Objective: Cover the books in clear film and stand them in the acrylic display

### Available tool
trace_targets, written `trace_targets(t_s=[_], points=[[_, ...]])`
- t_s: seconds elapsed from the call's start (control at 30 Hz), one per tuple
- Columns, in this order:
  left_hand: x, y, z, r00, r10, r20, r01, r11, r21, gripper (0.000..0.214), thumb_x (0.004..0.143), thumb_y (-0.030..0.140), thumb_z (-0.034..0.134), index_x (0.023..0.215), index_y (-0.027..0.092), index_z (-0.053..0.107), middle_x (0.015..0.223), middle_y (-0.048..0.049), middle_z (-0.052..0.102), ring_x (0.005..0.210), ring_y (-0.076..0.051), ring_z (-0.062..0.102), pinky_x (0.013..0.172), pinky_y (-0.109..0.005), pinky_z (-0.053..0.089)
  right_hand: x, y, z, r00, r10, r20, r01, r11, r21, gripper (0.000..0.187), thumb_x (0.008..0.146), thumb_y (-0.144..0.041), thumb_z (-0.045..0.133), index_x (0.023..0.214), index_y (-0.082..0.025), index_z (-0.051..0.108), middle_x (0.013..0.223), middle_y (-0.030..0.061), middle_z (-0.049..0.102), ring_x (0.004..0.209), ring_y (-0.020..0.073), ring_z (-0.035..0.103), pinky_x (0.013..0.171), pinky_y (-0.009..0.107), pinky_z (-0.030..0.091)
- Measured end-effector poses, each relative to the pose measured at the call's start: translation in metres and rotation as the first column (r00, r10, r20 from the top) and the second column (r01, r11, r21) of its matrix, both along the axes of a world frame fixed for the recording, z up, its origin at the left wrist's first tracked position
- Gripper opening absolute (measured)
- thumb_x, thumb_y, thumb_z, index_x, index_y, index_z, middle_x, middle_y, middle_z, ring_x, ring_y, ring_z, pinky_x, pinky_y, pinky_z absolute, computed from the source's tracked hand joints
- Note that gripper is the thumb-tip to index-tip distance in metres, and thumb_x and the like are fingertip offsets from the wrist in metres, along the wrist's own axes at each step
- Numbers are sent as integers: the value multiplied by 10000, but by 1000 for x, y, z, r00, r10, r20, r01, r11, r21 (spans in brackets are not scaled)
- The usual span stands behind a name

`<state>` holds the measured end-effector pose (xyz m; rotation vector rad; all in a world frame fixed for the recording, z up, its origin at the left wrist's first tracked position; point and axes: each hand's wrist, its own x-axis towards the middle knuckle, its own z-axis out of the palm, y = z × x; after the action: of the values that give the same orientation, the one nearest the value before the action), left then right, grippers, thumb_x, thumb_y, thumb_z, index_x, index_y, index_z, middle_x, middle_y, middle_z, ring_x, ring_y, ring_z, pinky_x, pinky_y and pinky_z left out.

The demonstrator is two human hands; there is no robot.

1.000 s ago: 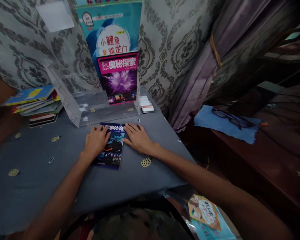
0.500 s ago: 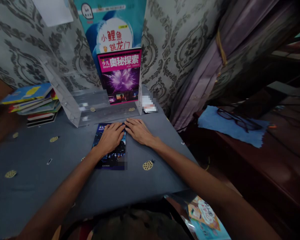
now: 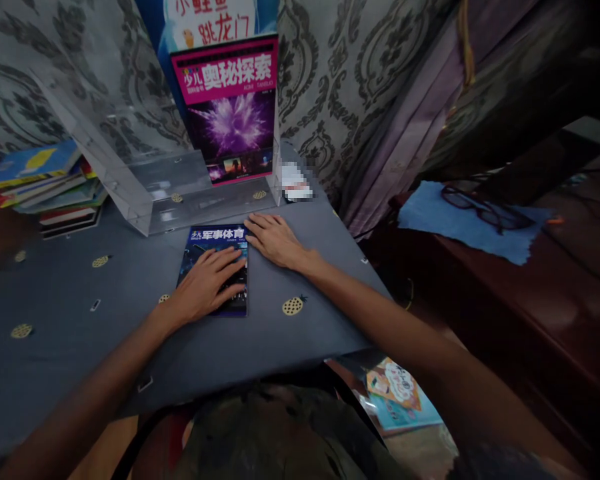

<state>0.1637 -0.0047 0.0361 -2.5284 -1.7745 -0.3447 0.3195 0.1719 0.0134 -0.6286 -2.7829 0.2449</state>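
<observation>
Left hand (image 3: 203,285) flat on magazine (image 3: 213,235), grip open | right hand (image 3: 275,240) flat on tablecloth (image 3: 325,313), grip open

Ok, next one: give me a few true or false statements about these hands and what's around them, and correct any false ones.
1. The left hand rests on a dark blue book. True.
2. The right hand is lifting that book by its edge. False: it lies flat on the grey tablecloth beside the book.
3. The clear acrylic stand is empty. False: a magazine with a pink title band stands in it.
4. The glasses lie on a blue cloth. True.
</observation>
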Motion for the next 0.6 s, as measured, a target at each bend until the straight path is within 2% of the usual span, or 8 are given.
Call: trace_targets(t_s=[0.1, 0.2, 0.27, 0.4, 0.5, 0.6], points=[[1, -37, 5, 994, -107, -1, 107, 992, -63, 646, 967, 571, 491, 1499, 213, 415, 1511, -116, 514, 1438, -269, 422, 1180, -526, 343, -1, 0, 0, 1000, 0, -1, 0, 1000, 3, 465, 1047, -363, 418, 1433, -121, 516, 1514, 158, 494, 1419, 298, 427, 1143, 495, 347], [3, -53, 2, 995, -90, -43, 90, 996, -11, 586, 994, 501, 486, 1495, 207, 414, 1489, -103, 542, 1420, -249, 450, 1174, -502, 367, -2, 1, 0, 1000, 4, -7, -4, 1000, 3, 479, 1047, -385, 413, 1434, -120, 512, 1515, 164, 490, 1409, 309, 436, 1138, 505, 348], [6, -53, -2, 995, -63, -78, 68, 996, 58, 489, 1019, 427, 463, 1455, 206, 465, 1447, -88, 587, 1380, -236, 501, 1142, -480, 415, -2, 0, 1, 1000, 3, -9, -3, 1000, -4, 487, 1046, -381, 415, 1438, -107, 505, 1516, 173, 486, 1410, 314, 433, 1143, 507, 342], [14, -44, -9, 986, -55, -157, 85, 978, 190, 417, 1018, 391, 481, 1366, 176, 559, 1352, -102, 660, 1286, -243, 595, 1076, -460, 491, 1, -8, 3, 999, 7, -42, -9, 999, -40, 452, 1032, -319, 451, 1423, -104, 523, 1526, 180, 471, 1419, 321, 418, 1148, 536, 333], [21, -41, -10, 972, -58, -228, 121, 955, 271, 365, 1004, 332, 522, 1292, 127, 612, 1289, -136, 692, 1235, -267, 634, 1020, -447, 539, 10, -22, 1, 984, 128, -127, -139, 987, -84, 377, 1020, -248, 460, 1361, -160, 594, 1506, 132, 510, 1419, 277, 430, 1146, 518, 357], [24, -41, -9, 970, -57, -237, 128, 946, 299, 339, 994, 308, 541, 1254, 110, 635, 1242, -148, 714, 1208, -285, 653, 983, -448, 569, 23, -37, -4, 943, 256, -212, -289, 946, -145, 334, 1003, -219, 487, 1282, -167, 662, 1419, 113, 600, 1388, 235, 478, 1146, 465, 383]])
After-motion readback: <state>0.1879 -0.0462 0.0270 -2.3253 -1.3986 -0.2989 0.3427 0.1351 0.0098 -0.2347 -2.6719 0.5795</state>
